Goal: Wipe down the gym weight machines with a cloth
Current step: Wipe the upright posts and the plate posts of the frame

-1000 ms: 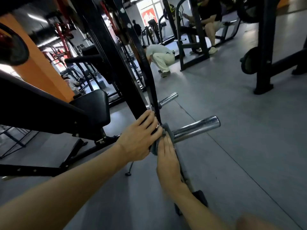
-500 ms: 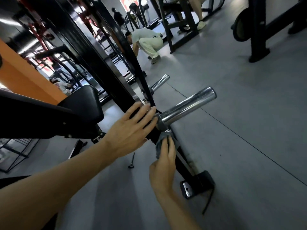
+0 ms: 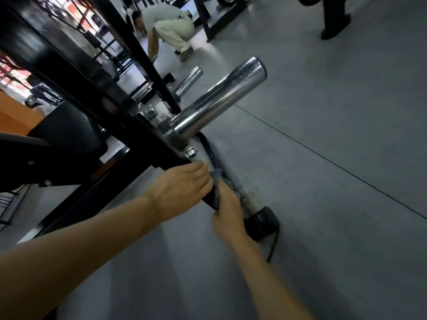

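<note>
A black steel frame post (image 3: 97,105) of the weight machine slants down to a rubber foot (image 3: 262,221) on the floor. A chrome plate-loading peg (image 3: 219,100) sticks out of it. My left hand (image 3: 182,185) rests on the post below the peg, fingers straight. My right hand (image 3: 227,211) presses a dark grey cloth (image 3: 217,179) flat against the lower post, just above the foot. Most of the cloth is hidden under my fingers.
A second chrome peg (image 3: 188,80) juts from another black post behind. A black padded seat (image 3: 67,132) sits left. A person (image 3: 171,28) crouches on the grey floor farther back. More machine frames (image 3: 219,17) stand at the top; grey floor (image 3: 346,158) stretches right.
Both hands have slid down the post, from beside the chrome peg to near the rubber foot, carrying the cloth along. The view has tilted lower.
</note>
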The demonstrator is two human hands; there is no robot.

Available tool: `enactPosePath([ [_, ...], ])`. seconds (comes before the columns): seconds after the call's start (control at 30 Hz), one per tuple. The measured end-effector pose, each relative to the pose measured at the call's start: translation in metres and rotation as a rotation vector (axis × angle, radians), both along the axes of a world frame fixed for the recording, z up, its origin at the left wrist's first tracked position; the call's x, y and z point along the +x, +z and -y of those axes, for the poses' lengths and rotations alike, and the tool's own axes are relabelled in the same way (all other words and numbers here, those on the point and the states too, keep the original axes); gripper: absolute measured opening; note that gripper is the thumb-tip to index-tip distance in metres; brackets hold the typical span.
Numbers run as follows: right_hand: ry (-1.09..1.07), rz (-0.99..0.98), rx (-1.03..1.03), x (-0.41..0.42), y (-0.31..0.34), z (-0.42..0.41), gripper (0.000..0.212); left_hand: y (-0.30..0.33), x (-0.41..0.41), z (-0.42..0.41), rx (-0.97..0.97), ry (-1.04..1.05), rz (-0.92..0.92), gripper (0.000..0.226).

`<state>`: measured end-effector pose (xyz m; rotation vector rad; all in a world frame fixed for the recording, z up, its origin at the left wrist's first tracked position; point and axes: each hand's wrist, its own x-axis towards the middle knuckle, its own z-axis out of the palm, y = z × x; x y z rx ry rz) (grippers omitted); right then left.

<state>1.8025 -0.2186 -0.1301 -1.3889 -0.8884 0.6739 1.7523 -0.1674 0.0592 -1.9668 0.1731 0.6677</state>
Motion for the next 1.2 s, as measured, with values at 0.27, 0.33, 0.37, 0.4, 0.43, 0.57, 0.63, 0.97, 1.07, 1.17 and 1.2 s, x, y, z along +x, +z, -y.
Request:
enactPosePath([
  [0.27,0.156,-0.117,-0.288,0.02,-0.131,0.019,0.066,-0.047,0.024,-0.001,0.01,0.126,-0.084,0.05],
  [0.33,0.157,-0.032,-0.386,0.016,-0.188,0.027,0.08,-0.05,0.023,-0.006,-0.014,0.132,-0.098,0.047],
  [0.37,0.142,-0.005,-0.381,0.014,-0.197,0.024,0.081,-0.049,0.023,-0.007,-0.013,0.124,-0.108,0.046],
  [0.4,0.164,-0.093,-0.374,0.016,-0.193,0.019,0.071,-0.05,0.024,-0.007,-0.006,0.117,-0.116,0.046],
  [0.43,0.171,-0.191,-0.364,0.02,-0.166,0.016,0.055,-0.05,0.024,-0.006,-0.003,0.114,-0.12,0.045],
  [0.57,0.249,-0.212,-0.186,0.029,-0.094,-0.001,0.055,-0.049,0.027,-0.003,0.005,0.15,-0.108,0.045],
  [0.63,0.248,-0.09,-0.112,0.032,-0.095,-0.002,0.071,-0.049,0.028,-0.004,-0.014,0.142,-0.1,0.044],
  [0.97,0.3,-0.411,-0.559,0.043,-0.105,0.04,0.054,-0.045,0.02,-0.001,-0.113,0.144,-0.043,0.024],
  [1.07,0.13,-0.815,-0.595,0.06,-0.056,0.032,0.051,-0.012,0.024,0.011,-0.21,0.095,0.075,0.023],
  [1.17,0.03,-1.017,-0.431,0.084,0.002,0.033,0.056,0.037,0.017,0.018,-0.191,-0.015,0.208,0.047],
  [1.2,-0.009,-1.07,-0.359,0.094,0.025,0.037,0.052,0.053,0.014,0.021,-0.144,-0.032,0.243,0.052],
])
